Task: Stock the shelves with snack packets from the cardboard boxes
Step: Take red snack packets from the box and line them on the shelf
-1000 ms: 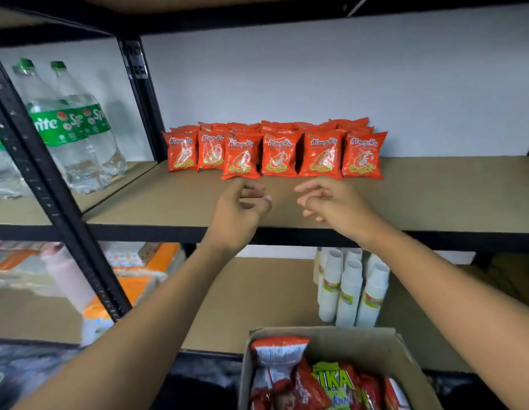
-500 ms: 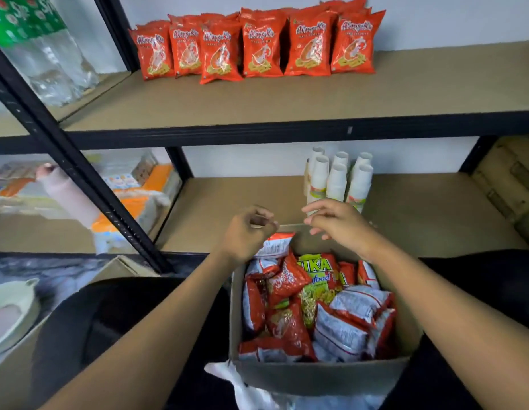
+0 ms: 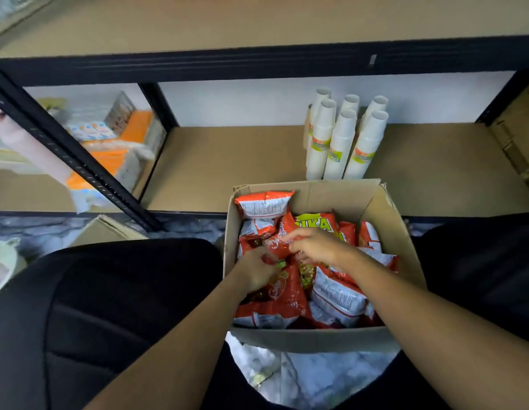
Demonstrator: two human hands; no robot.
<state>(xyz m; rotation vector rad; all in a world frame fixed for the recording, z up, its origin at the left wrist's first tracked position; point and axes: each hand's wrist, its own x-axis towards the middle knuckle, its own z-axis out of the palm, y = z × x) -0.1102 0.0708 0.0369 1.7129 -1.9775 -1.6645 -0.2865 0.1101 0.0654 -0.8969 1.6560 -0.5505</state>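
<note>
Inside the cardboard box, both hands are down among the snack packets that fill it. The left hand sits near the box's left wall, its fingers curled round the lower part of a red packet lying on top of the heap. The right hand reaches across from the box's right side, and its fingertips and thumb pinch the same packet's upper edge. Just behind the hands, towards the box's far wall, lies a yellow-green packet, and another packet stands upright in the far left corner. Beyond the box, stacks of white paper cups stand on the lower shelf. Black-clad legs flank the box on either side.
</note>
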